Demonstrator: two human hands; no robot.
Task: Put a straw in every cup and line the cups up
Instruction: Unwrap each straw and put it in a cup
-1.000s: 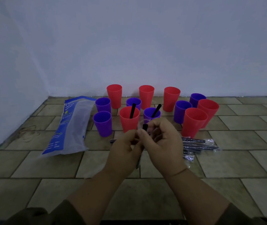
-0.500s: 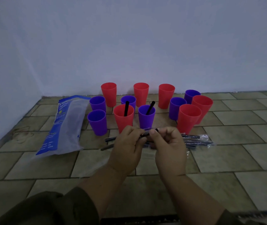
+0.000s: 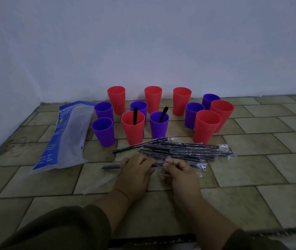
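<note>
Both hands have dropped from in front of the cups to low over the floor (image 3: 251,177), on the near side of the pile of wrapped straws (image 3: 188,150). Left hand (image 3: 136,171) and right hand (image 3: 180,173) hold one wrapped straw (image 3: 111,167) between them, lying roughly level; its left end sticks out past the left hand. Fingers (image 3: 141,160) of the left hand are curled over the shaft, and the thumb and fingertips of the right hand pinch the other end. Twelve cups stand upright in a loose cluster beyond the pile, six red and six purple, not in a line. Two are filled: the front red cup (image 3: 133,130) holds a black straw (image 3: 135,114) nearly upright, and the purple cup (image 3: 159,129) just to its right holds a second black straw (image 3: 163,113) leaning right. A flat blue-and-clear bag (image 3: 68,134) lies on the floor left of the cups, close to the wall (image 3: 143,42).
</note>
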